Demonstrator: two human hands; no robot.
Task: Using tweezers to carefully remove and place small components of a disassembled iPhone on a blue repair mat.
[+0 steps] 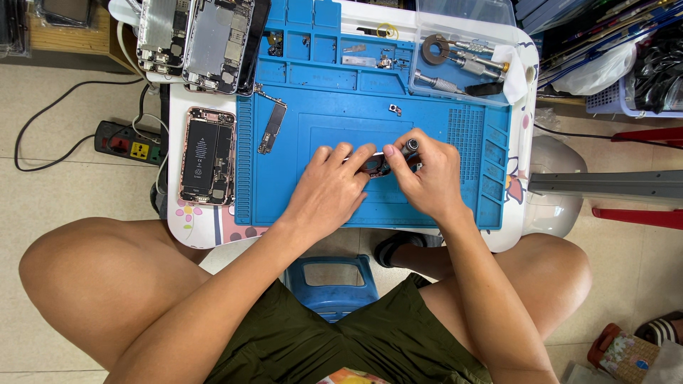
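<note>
Small dark phone part, flat on blue mat at bench centre, mostly hidden under fingers. Slim screwdriver, dark knurled cap, tilted over it.

- Work mat: matt blue, rubbery-looking, with moulded ridges.
- Opened phone: rosy metal frame, matt black battery.
- Phone shells: bare grey metal, dull sheen.
- Screwdriver: shiny metal shaft.
- Lidded box: clear glossy plastic.
- Shorts: olive cloth, matt.

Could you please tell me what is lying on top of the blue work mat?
On the blue work mat: a loose circuit board, a tiny part, and both hands on a small component, mostly hidden by fingers.
</note>
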